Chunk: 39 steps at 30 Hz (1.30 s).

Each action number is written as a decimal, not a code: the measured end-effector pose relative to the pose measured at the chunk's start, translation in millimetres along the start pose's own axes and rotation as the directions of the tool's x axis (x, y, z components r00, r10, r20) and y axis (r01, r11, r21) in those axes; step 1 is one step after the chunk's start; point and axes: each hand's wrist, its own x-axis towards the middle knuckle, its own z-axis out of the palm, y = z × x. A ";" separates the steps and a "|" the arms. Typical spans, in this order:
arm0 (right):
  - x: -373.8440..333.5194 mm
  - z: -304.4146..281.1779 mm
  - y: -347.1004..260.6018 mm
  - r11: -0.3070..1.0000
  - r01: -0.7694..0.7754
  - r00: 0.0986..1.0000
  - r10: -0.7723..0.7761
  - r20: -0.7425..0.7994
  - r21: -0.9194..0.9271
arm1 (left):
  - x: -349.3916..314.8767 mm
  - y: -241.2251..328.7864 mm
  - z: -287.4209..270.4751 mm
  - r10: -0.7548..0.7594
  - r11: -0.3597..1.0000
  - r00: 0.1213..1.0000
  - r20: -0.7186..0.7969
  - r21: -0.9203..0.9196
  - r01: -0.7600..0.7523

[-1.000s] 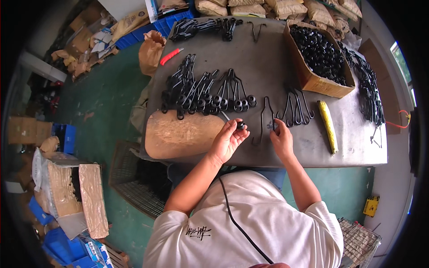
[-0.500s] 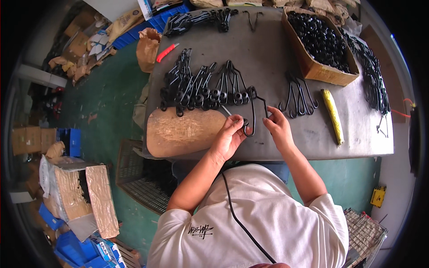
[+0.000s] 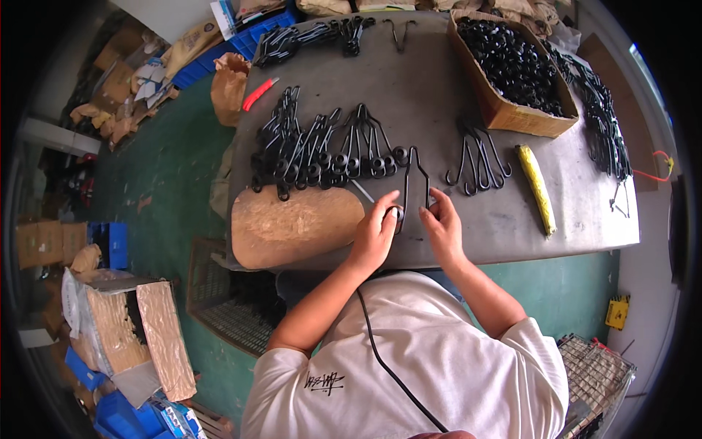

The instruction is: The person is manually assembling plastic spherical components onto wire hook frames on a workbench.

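Between my hands, near the table's front edge, a black bent-wire hook (image 3: 407,183) stands with its bend pointing away from me. My left hand (image 3: 376,234) is closed on its left leg, where a small dark round part shows at the fingers. My right hand (image 3: 444,228) pinches the lower end of the right leg. Just beyond my left hand lies a row of black wire hooks with round black pieces on their ends (image 3: 314,157). Several bare wire hooks (image 3: 479,162) rest to the right of my hands.
A worn wooden board (image 3: 292,228) lies at the table's front left, a red-handled knife (image 3: 259,94) beyond it. On the right are a yellow wrapped roll (image 3: 536,190) and a carton (image 3: 528,121) of small black pieces. More hooks (image 3: 314,40) line the far edge.
The hook has turned so its bend points away from me and its two legs run toward my hands. Both hands have shifted slightly nearer my body. The view has moved a little.
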 end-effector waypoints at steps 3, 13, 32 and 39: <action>-11.8 8.0 -2.1 1.000 0.025 0.997 -0.025 -0.073 -0.011 | -1.6 -6.8 15.2 0.025 0.991 0.992 -0.126 -0.130 -0.042; -20.3 -0.8 2.8 0.963 -0.027 0.998 0.012 -0.058 -0.268 | 12.0 -29.1 25.1 0.035 0.999 0.986 -0.160 0.008 -0.035; 311.7 -235.9 -90.0 0.073 -0.150 0.963 -0.214 -0.163 -0.986 | 17.5 -23.8 39.6 0.274 0.731 0.962 -0.010 0.652 -0.201; 267.2 -223.5 -71.7 0.945 0.326 0.872 -0.311 -0.378 -0.024 | 23.5 -31.5 42.0 0.038 0.892 0.996 -0.079 0.452 0.002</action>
